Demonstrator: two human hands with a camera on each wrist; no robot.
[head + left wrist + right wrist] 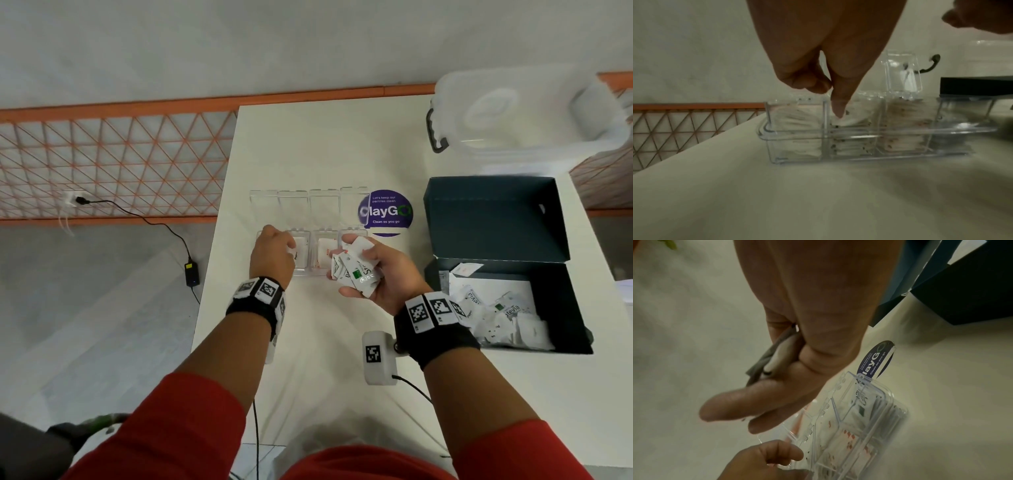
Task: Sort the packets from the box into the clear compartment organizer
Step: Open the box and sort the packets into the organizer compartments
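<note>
packets (356,274) in white paper, several with green print, sit bunched in the right hand (380,274), whose fingers and thumb curl round the stack and hold it just above the near right end of the clear plastic compartment organizer (310,270). in the right wrist view the same bundle (774,358) shows edge-on between palm and thumb. the left hand (272,251) is over the organizer's left part, fingers bent downward; in the left wrist view one finger (838,104) reaches straight down into the second compartment from the left and touches a white packet (851,119) on top of the stack there, while the other fingers are curled in. whether that hand pinches the packet or only presses on it cannot be told.

the organizer stands on the white table (308,342), its four hinged lids (308,205) open away from the person. its compartments hold stacks of white packets, those in the third compartment with red print (323,257). just beyond the organizer's right end lies a round purple sticker (385,212) reading "claygo". right of it, near but apart, the dark blue cardboard box (496,219) stands with its lid up, and more white packets (507,315) lie loose inside. behind the box is a translucent plastic storage tub (520,113) with a dark handle clip. both wrists wear black bands with square printed markers (430,310), and the sleeves are red.
</note>
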